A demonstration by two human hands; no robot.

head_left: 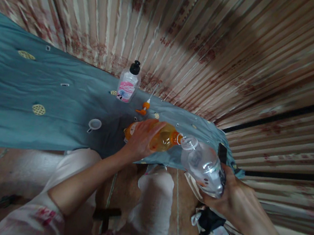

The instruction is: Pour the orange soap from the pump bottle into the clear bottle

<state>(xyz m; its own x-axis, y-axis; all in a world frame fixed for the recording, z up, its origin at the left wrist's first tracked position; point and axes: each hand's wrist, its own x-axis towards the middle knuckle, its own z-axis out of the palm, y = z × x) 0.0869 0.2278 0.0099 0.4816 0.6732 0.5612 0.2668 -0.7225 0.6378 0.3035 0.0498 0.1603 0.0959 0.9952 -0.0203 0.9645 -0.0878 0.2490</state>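
Observation:
My left hand point(144, 137) is wrapped round an orange bottle point(164, 138) that lies tilted above the teal cloth, its open neck pointing right. My right hand point(227, 189) grips a clear plastic bottle point(203, 165) near its base. The mouth of the clear bottle meets or nearly meets the orange bottle's neck. An orange pump head point(145, 107) with a clear tube lies on the cloth beyond my left hand. Behind it, to the left, stands a clear bottle with a black cap and pink label point(126, 89). A small white round cap or cup point(95, 124) is left of my left hand.
The teal cloth point(65, 104) covers a long surface in front of my knees. A pleated curtain point(167, 41) hangs along its far side and round to the right. A dark flat object point(222, 153) lies near the right end. A dark bag point(216, 234) is at lower right.

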